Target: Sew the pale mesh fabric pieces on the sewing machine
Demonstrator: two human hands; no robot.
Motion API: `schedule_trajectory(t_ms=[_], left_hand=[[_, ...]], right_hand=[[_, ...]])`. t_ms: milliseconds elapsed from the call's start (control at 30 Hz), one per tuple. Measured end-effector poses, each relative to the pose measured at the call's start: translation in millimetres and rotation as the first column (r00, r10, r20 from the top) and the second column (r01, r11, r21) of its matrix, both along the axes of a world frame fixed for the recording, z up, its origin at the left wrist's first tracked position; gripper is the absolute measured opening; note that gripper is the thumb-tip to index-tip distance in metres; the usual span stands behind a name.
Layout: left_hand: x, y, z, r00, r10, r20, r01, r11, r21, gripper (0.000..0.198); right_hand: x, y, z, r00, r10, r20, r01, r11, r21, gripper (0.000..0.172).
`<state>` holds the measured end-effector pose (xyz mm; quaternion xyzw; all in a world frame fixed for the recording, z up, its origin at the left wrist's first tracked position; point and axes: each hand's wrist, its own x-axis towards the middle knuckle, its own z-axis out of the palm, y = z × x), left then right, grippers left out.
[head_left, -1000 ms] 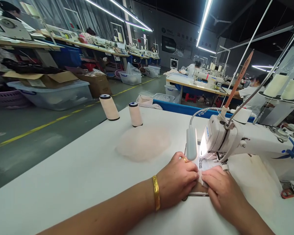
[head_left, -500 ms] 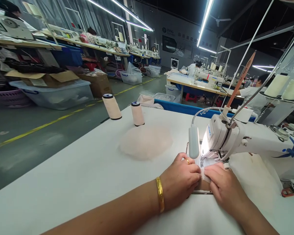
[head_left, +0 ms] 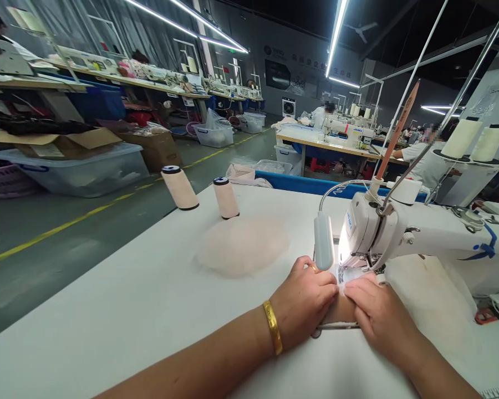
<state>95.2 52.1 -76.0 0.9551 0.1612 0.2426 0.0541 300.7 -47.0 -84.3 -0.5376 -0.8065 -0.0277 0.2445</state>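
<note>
A white sewing machine [head_left: 360, 221] stands at the right, its lamp [head_left: 324, 241] shining on the needle area. A small piece of white fabric [head_left: 351, 272] lies under the presser foot. My left hand [head_left: 303, 303], with a gold bracelet on the wrist, is closed with curled fingertips at the fabric's left edge. My right hand [head_left: 380, 310] has its fingers pressed together on the fabric's near right side. Both hands partly cover the fabric. Between them shows the brownish machine plate [head_left: 341, 311].
Two cones of pale pink thread [head_left: 180, 188] and a sheer pale pink fabric piece [head_left: 243, 245] are on the white table [head_left: 149, 316]. More pale fabric [head_left: 428, 299] lies right of my right hand. A blue bin edge [head_left: 291, 182] runs behind the table.
The white fabric between my fingers has moved slightly forward, toward the presser foot, and more of the brownish plate shows. Both hands stay beside the needle. The view has shifted a little.
</note>
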Motion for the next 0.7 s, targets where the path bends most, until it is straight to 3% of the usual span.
schedule_trajectory(t_ms=[433,533,600,633,667,700], left_hand=[[1.1,4.5,5.1,0.993,0.115,-0.036,-0.116,0.993,-0.026,0.022],[-3.0,4.7,6.4,0.993,0.122,-0.008,-0.122,0.988,-0.098,0.02],[-4.8,2.7,9.5,0.995,0.093,0.044,-0.081,0.972,-0.22,0.02],[-5.1,0.6,11.7,0.994,0.087,0.065,-0.059,0.935,-0.351,0.018],[-5.1,-2.4,14.1,0.993,0.09,0.07,-0.041,0.854,-0.518,0.015],[-4.9,-6.3,16.6,0.994,0.093,0.059,-0.028,0.731,-0.682,0.013]], right_hand=[[-3.1,8.6,1.9,0.99,-0.134,-0.043,0.135,0.991,0.012,0.029],[-3.6,12.0,-2.8,0.986,-0.164,-0.041,0.166,0.985,0.045,0.032],[-3.3,16.1,-8.6,0.979,-0.203,-0.029,0.205,0.975,0.083,0.031],[-2.6,18.3,-11.4,0.975,-0.223,-0.023,0.224,0.969,0.106,0.03],[-1.6,20.0,-13.4,0.971,-0.24,-0.017,0.24,0.962,0.127,0.029],[-0.3,20.9,-14.3,0.967,-0.254,-0.012,0.253,0.956,0.147,0.029]])
